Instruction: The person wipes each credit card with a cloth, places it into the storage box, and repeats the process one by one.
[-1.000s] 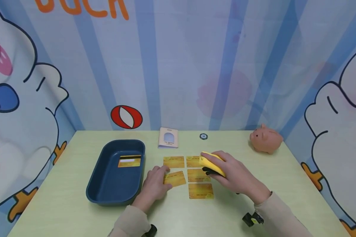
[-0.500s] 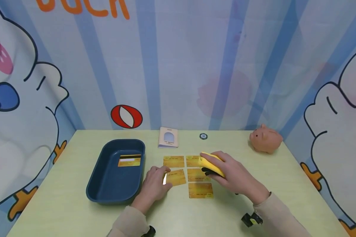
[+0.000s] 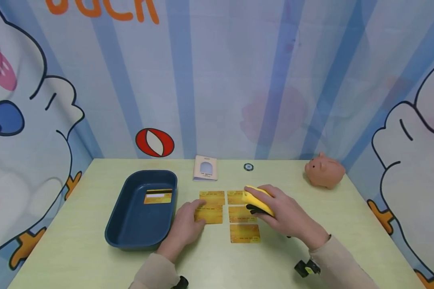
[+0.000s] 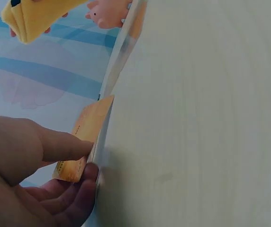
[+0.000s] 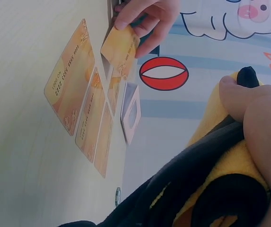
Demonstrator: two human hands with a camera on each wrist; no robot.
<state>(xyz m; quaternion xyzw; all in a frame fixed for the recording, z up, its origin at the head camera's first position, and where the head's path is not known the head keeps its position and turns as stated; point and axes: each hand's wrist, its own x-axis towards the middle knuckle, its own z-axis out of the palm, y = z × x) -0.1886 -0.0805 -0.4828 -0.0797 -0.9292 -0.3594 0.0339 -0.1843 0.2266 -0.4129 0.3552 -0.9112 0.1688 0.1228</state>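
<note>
My left hand (image 3: 186, 222) pinches a gold bank card (image 3: 213, 214) by its left edge, thumb on its face and fingertips beneath. In the left wrist view that held card (image 4: 95, 120) stands tilted off the table. In the head view it overlaps the lower edge of another gold card (image 3: 211, 196). To its right, three more gold cards (image 3: 244, 233) lie in a column, the upper ones partly covered by my right hand (image 3: 283, 208). That hand grips a yellow-and-black plush thing (image 3: 256, 199), fuzzy in the right wrist view, above the cards.
Left of the cards stands a dark blue tray (image 3: 117, 224) with one gold card (image 3: 158, 196) lying stripe side up in it. Along the back of the table (image 3: 220, 265) are a pale booklet (image 3: 205, 168), a round chip (image 3: 248, 167) and a pink piggy bank (image 3: 324, 170).
The card in my left hand has turned straighter and shifted a little left, its lifted left edge no longer glaring white. My right hand and the plush thing have barely moved.
</note>
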